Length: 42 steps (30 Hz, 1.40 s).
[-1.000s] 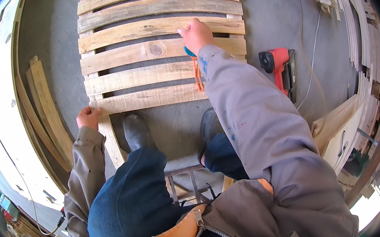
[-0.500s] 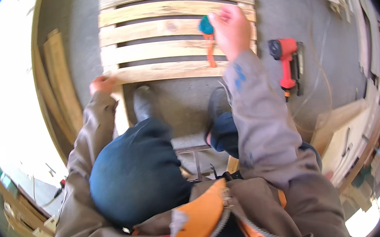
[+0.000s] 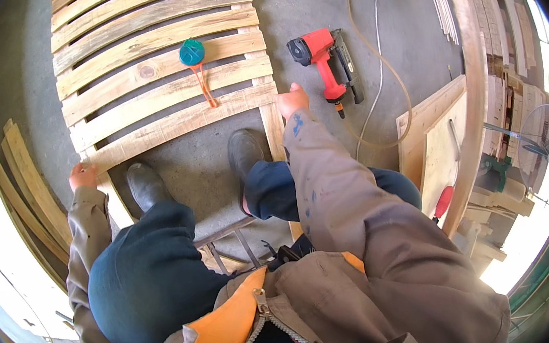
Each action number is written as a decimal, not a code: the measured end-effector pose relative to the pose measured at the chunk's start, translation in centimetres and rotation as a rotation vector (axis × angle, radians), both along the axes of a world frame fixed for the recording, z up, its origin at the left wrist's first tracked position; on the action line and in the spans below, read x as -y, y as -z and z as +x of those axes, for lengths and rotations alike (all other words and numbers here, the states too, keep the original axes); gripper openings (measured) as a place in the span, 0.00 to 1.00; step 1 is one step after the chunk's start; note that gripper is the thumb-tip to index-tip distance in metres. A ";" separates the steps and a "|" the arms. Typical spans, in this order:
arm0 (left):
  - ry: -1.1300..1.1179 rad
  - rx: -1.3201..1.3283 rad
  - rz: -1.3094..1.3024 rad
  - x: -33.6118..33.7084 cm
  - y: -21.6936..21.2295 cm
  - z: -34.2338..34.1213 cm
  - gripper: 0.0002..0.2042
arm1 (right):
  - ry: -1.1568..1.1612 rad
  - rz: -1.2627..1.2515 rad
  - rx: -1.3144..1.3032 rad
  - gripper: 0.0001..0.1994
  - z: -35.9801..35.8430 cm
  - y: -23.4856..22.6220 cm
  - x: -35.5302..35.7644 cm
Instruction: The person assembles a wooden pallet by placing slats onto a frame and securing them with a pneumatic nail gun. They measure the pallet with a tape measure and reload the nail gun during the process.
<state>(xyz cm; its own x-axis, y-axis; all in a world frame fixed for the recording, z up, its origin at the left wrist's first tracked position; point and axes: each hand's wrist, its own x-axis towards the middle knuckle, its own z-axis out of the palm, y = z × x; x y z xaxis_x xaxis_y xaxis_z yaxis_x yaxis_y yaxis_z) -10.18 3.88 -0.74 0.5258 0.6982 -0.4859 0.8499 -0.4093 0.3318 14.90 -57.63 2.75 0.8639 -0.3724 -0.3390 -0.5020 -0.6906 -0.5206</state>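
A wooden pallet-like frame [image 3: 114, 74] of parallel slats on two rails lies ahead of me. My left hand [image 3: 83, 176] is closed at the left end of the nearest wooden slat [image 3: 181, 126], fingertips on its corner. At that slat's right end is my right hand [image 3: 293, 101], fingers curled against it and thumb raised; part of its grip is hidden. Between the hands, a round green tape measure [image 3: 192, 51] with an orange strap [image 3: 205, 88] rests on the slats, untouched.
Right of the frame, a red and black nail gun [image 3: 323, 64] lies on the grey floor, joined to an air hose [image 3: 405, 112]. Loose boards [image 3: 31, 179] lie at the left. Wooden panels [image 3: 435, 126] and a fan [image 3: 540, 144] stand at the right. My shoes [image 3: 147, 186] are inside the rails.
My right hand has left the tape measure on the slats and come back to the nearest slat's right end. My left hand stays at the left end. The view has shifted right.
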 end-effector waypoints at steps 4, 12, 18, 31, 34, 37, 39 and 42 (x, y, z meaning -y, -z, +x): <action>-0.101 0.105 -0.165 -1.2 0.8 -0.2 0.28 | 0.004 0.255 -0.161 0.29 1.7 3.8 1.5; -0.101 0.047 -0.293 -2.0 -0.9 1.6 0.20 | -0.136 0.376 -0.202 0.18 3.0 8.0 3.6; 0.021 -0.119 -0.134 -0.3 -6.5 2.6 0.16 | -0.209 0.379 -0.316 0.17 3.6 5.1 -0.2; 0.081 -0.056 -0.122 -0.1 -5.0 3.5 0.21 | -0.160 -0.103 -0.083 0.25 3.2 -11.7 -9.0; -0.008 -0.026 0.034 -1.8 -2.4 1.2 0.24 | -0.234 -0.060 0.013 0.22 1.4 -16.6 -14.9; -0.133 0.040 0.053 -3.6 -1.1 0.3 0.28 | -0.414 0.174 0.252 0.20 -2.1 -21.8 -20.1; 0.108 -0.084 0.052 -2.6 -1.4 3.4 0.28 | -0.550 0.309 0.290 0.20 -4.3 -28.6 -22.2; 0.412 -0.089 0.109 -1.4 -3.1 8.7 0.30 | -0.730 0.436 0.380 0.20 -6.9 -39.6 -22.9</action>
